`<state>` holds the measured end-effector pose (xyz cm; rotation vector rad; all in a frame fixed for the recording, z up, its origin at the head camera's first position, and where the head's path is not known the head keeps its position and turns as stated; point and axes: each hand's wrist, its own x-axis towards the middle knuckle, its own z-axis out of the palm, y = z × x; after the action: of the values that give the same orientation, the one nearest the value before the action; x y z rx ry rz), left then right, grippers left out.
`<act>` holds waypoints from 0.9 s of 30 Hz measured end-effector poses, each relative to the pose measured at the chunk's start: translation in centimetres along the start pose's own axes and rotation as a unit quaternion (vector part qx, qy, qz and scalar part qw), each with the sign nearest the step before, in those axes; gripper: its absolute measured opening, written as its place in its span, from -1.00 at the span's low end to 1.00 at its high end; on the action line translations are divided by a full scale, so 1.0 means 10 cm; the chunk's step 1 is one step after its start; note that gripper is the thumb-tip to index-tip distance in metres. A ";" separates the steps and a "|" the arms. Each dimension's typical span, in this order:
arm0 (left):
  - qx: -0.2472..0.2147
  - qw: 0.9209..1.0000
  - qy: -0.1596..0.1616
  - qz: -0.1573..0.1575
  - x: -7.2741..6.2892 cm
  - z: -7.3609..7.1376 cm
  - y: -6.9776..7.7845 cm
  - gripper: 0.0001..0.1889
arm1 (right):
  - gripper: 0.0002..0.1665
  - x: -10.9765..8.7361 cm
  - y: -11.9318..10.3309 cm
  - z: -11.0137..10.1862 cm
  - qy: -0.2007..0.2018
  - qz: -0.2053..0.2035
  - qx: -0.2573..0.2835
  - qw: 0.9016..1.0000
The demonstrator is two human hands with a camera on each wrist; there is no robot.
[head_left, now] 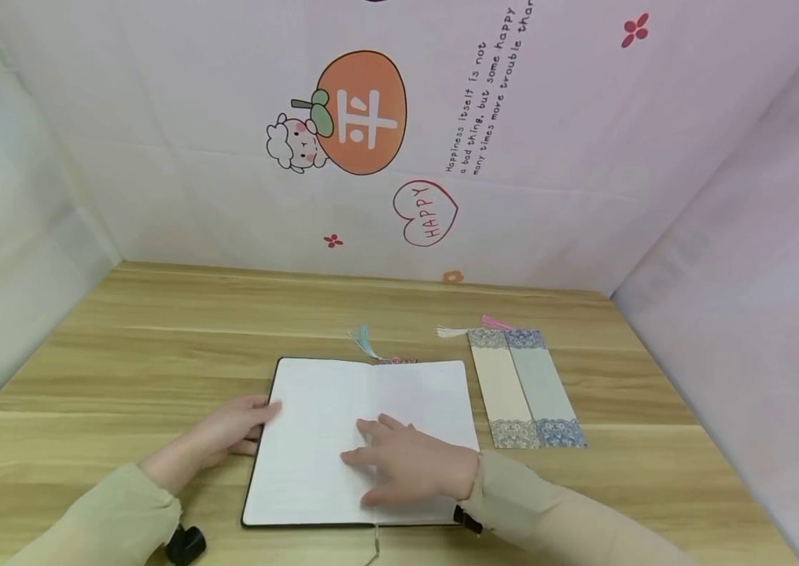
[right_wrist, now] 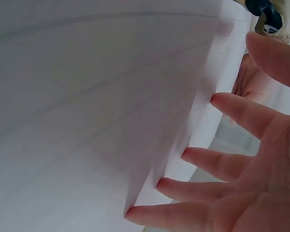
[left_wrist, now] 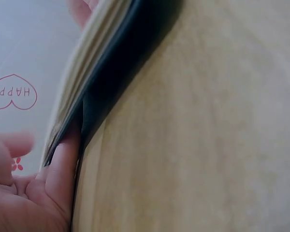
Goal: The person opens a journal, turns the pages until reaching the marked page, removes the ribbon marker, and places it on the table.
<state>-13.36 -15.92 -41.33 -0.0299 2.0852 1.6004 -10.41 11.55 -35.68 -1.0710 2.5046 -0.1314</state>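
Observation:
An open notebook (head_left: 314,440) with blank-looking pages and a dark cover lies on the wooden table. My left hand (head_left: 233,428) grips its left edge, thumb over the page. In the left wrist view, a finger (left_wrist: 65,169) reaches in against the dark cover (left_wrist: 130,53). My right hand (head_left: 417,464) is spread over the middle of the notebook, its straight fingertips touching the page (right_wrist: 101,121) in the right wrist view. At the top of the spine, a patterned bookmark (head_left: 395,361) with a light blue tassel (head_left: 362,341) sticks out, the rest of it hidden.
Right of the notebook, a cream bookmark (head_left: 502,385) with a white tassel and a pale blue-green one (head_left: 544,385) lie side by side, a pink tassel (head_left: 495,322) above them. A ribbon (head_left: 376,538) hangs from the notebook's bottom. A printed cloth (head_left: 548,212) stands behind the table.

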 end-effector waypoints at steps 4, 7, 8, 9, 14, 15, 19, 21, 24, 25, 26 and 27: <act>0.042 0.999 -0.001 0.009 -0.02 0.00 0.01 -0.59 | -0.30 0.00 -0.01 0.01 0.002 -0.005 -0.017 1.000; 0.048 0.999 0.001 0.014 -0.03 0.00 0.01 -0.53 | -0.29 0.00 0.01 0.01 0.011 -0.022 -0.043 0.999; 0.048 0.999 0.004 0.013 -0.03 0.01 0.02 -0.51 | -0.28 0.00 0.03 0.01 0.015 -0.028 -0.051 0.998; 0.051 0.999 0.009 0.011 -0.02 0.01 0.02 -0.50 | -0.28 0.00 0.04 0.01 0.019 -0.033 -0.056 0.998; 0.062 0.998 0.027 0.000 -0.01 0.04 0.05 -0.47 | -0.26 0.00 0.16 0.01 0.029 -0.018 -0.045 0.998; 0.063 0.998 0.029 -0.001 -0.01 0.04 0.05 -0.46 | -0.25 0.00 0.19 0.01 0.031 -0.007 -0.037 0.999; 0.065 0.997 0.031 -0.003 0.00 0.04 0.06 -0.48 | -0.21 0.00 0.37 -0.01 0.043 0.045 -0.023 0.998; 0.066 0.997 0.032 -0.001 0.01 0.04 0.06 -0.50 | -0.20 0.01 0.49 -0.03 0.047 0.065 -0.021 0.997; 0.068 0.997 0.032 -0.001 0.01 0.04 0.06 -0.50 | -0.17 0.02 0.64 -0.08 0.053 0.098 -0.011 0.994; 0.069 0.997 0.029 0.000 0.01 0.04 0.06 -0.49 | -0.16 0.02 0.69 -0.09 0.057 0.109 -0.003 0.992; 0.068 0.997 0.030 0.000 0.01 0.04 0.06 -0.49 | -0.14 0.02 0.74 -0.10 0.062 0.120 0.004 0.991; 0.065 0.997 0.031 -0.002 0.01 0.05 0.05 -0.50 | -0.12 0.01 0.78 -0.11 0.066 0.130 0.015 0.989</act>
<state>-13.46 -15.30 -41.01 -0.0389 2.2321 1.4747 -16.17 16.87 -36.59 -0.7359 2.7259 -0.1697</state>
